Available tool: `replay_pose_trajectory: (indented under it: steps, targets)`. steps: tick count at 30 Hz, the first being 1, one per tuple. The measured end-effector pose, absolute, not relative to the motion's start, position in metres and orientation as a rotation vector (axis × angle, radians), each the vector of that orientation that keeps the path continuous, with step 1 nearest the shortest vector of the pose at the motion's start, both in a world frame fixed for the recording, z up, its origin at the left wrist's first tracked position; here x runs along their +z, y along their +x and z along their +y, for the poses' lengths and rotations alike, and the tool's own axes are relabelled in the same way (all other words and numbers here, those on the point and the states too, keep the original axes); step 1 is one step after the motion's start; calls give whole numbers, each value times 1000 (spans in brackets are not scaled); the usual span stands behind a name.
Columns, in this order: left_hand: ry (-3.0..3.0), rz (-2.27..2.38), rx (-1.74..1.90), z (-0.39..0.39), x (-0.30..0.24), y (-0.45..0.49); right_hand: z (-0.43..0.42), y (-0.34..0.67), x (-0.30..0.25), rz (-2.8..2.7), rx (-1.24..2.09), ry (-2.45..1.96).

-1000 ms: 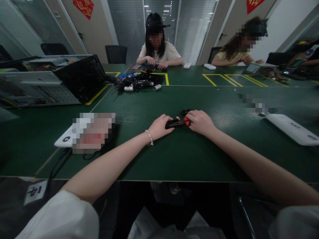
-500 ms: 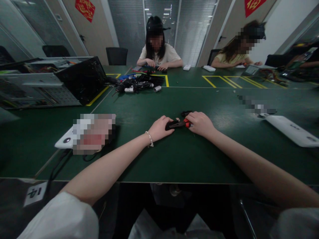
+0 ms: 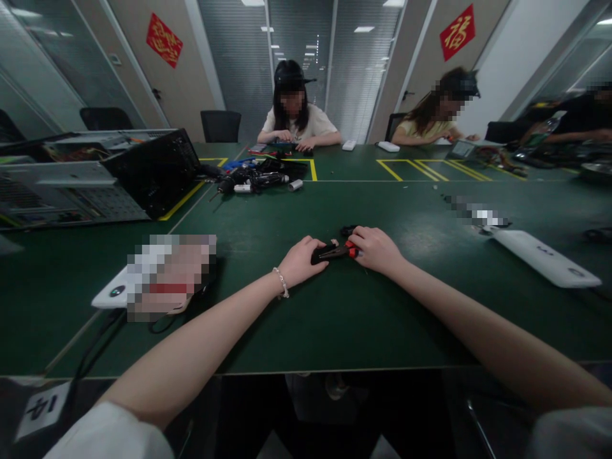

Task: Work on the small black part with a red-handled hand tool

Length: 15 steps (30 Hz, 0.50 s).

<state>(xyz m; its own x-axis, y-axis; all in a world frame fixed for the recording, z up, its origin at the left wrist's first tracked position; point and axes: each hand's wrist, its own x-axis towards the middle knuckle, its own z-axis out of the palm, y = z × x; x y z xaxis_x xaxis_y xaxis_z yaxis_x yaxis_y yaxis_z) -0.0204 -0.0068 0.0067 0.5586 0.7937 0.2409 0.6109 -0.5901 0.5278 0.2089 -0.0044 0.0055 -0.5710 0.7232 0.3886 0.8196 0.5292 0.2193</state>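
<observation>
Green table (image 3: 335, 331) marked with yellow tape lines (image 3: 313, 169); open computer case (image 3: 57, 185) at far left. Heap of dark tools (image 3: 253, 177), possibly drills, mid-table. White flat device (image 3: 540, 258) at right; numbered tag (image 3: 41, 408) at the near-left edge; two seated people (image 3: 291, 121) opposite.

both bare forearms reach forward and angle inward, left hand (image 3: 301, 260) and right hand (image 3: 375, 248) palm-down and nearly meeting in the middle, fingers of each curled tight in a grip, wrists held low.

Higher view, more ceiling lights (image 3: 364, 29) in sight.
</observation>
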Motion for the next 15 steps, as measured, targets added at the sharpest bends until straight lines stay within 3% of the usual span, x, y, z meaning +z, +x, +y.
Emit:
replay_pose_trajectory:
  steps: [15]
  targets:
    - [2391, 1157, 679, -6, 4, -21, -4, 206, 4, -2517, -541, -1330]
